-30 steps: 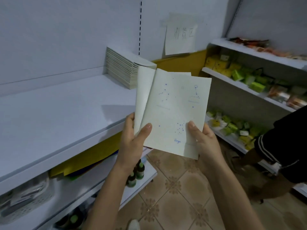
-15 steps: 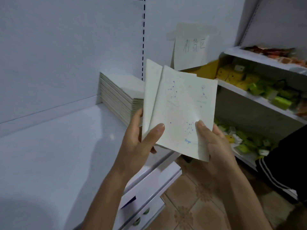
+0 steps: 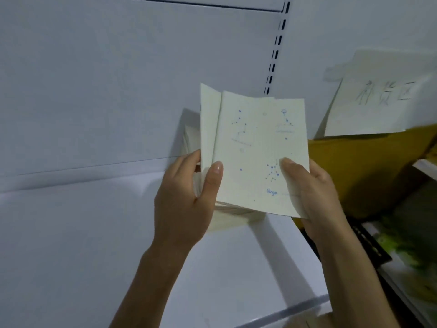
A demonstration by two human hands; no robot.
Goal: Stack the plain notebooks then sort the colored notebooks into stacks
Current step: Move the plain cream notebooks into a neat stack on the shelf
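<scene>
The left hand and right hand pinch pale notebooks by their near edges, just above the stack on the white shelf. Plain stacking seems underway; next, square and lower them.

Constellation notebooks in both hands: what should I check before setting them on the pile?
1. Left hand grip on the held notebooks: thumb on the front cover, ok.
2. Right hand grip: thumb pinches the lower right part, ok.
3. Edges squared: the rear notebook fans out to the left, not ok.
4. Stack on the shelf within reach: right behind the hands, ok.
5. Stack top free and square: hidden by the held notebooks, cannot tell.
</scene>
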